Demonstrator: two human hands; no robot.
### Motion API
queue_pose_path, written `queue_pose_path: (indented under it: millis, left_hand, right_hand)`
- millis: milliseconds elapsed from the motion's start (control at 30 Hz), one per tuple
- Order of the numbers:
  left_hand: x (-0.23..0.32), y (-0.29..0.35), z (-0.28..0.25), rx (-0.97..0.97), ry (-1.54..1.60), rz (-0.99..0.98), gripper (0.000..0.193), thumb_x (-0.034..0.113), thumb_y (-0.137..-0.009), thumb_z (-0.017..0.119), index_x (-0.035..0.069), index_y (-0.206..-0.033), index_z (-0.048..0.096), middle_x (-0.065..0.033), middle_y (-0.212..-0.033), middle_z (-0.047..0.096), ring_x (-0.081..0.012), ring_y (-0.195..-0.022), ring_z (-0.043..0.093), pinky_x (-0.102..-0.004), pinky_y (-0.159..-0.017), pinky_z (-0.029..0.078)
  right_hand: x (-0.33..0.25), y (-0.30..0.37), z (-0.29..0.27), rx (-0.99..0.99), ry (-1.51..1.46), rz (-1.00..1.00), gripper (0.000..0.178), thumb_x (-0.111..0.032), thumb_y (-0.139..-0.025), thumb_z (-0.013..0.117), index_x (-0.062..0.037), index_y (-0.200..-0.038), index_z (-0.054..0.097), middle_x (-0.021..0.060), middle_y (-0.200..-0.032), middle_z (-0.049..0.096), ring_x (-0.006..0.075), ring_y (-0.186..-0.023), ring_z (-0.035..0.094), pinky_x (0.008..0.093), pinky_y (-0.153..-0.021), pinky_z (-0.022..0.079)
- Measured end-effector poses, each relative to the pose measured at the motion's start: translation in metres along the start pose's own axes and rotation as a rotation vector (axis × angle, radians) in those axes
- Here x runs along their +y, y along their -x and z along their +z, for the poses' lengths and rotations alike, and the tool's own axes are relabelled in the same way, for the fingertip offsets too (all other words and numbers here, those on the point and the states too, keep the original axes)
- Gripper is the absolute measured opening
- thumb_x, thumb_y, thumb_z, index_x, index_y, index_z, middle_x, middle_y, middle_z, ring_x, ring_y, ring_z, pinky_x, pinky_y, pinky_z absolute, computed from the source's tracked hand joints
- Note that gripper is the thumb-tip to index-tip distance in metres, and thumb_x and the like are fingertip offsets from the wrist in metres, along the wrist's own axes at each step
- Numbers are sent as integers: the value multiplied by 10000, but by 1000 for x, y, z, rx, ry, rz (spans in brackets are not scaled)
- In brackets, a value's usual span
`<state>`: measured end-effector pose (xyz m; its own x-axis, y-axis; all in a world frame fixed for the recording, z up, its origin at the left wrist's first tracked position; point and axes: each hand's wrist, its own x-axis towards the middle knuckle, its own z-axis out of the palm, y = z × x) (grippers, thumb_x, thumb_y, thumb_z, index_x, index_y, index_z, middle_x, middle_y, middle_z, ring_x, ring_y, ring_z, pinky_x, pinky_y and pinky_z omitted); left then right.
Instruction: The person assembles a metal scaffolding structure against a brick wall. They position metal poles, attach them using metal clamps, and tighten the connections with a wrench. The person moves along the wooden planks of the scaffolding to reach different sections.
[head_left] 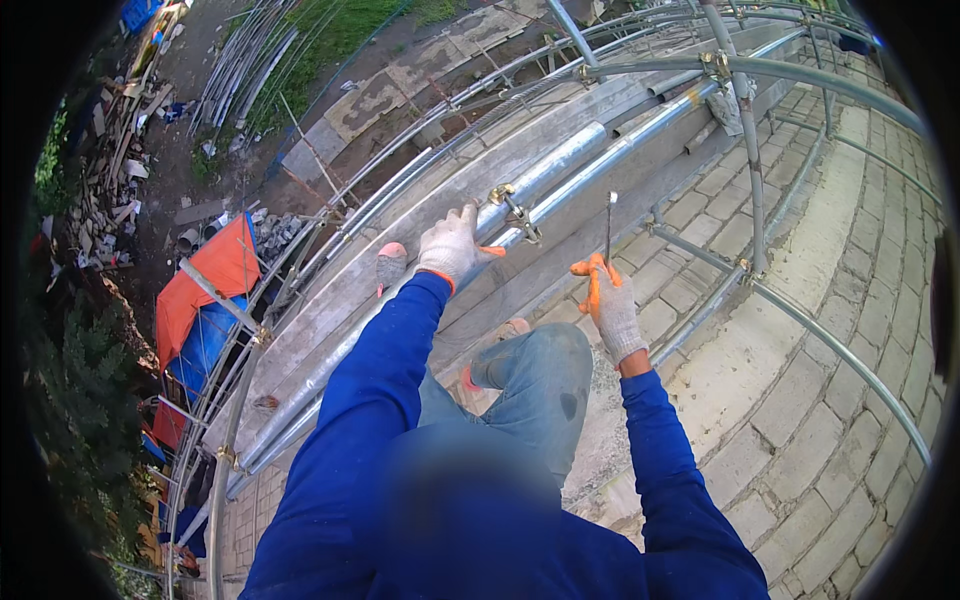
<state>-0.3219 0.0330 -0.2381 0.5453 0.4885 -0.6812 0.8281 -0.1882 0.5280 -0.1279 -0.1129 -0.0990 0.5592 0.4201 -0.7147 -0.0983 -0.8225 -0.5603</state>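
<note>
My left hand [450, 246], in a pale knit glove with orange-coated fingers, is closed over a galvanised scaffold tube [556, 162]. Just beyond its fingers, a brass-coloured coupler [511, 208] with bolts joins this tube to a second, parallel tube [640, 145]. My right hand [612, 305], gloved alike, is closed round the lower end of a metal spanner [609, 228]. The spanner points upward with its bright head at the top, to the right of the coupler and apart from it. My jeans-clad knee [545, 375] is bent below the hands.
Grey planks [500, 165] form the walkway under the tubes. An upright pole [748, 140] and rails [850, 350] stand by the block wall [800, 440] at right. Over the left edge lies a drop to ground with orange sheeting [205, 290] and debris [130, 170].
</note>
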Motion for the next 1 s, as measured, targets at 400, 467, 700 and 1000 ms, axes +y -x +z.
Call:
queue_pose_path:
  millis: [400, 467, 700, 1000]
  left_hand:
    - [-9, 1, 22, 293, 171, -94, 684, 678, -866, 611, 67, -1173, 626, -173, -1114, 674, -346, -1040, 674, -467, -898, 520]
    - [-8, -3, 20, 303, 145, -81, 681, 679, -858, 615, 62, -1145, 634, -171, -1094, 680, -339, -1046, 672, -463, -898, 521]
    - [8, 21, 24, 410, 53, -241, 711, 732, -843, 581, 57, -1050, 659, -161, -1035, 694, -329, -1011, 683, -459, -875, 523]
    - [20, 9, 35, 323, -6, -296, 725, 740, -844, 579, 67, -1102, 648, -154, -1062, 701, -314, -1030, 682, -456, -876, 524]
  right_hand:
    - [-106, -140, 29, -172, 1129, -951, 265, -106, -879, 645, -97, -1140, 686, 189, -980, 663, 406, -972, 631, 482, -826, 510]
    - [-95, -197, 32, -169, 1191, -979, 230, -104, -872, 655, -91, -1097, 704, 170, -942, 654, 381, -969, 630, 482, -817, 505]
    - [-89, -262, 61, -349, 1438, -1119, 233, -293, -927, 625, -82, -994, 697, 182, -932, 687, 395, -901, 666, 515, -777, 515]
    - [-92, -269, 54, -385, 1397, -1169, 268, -315, -920, 596, -77, -971, 710, 177, -958, 697, 372, -891, 684, 492, -773, 531]
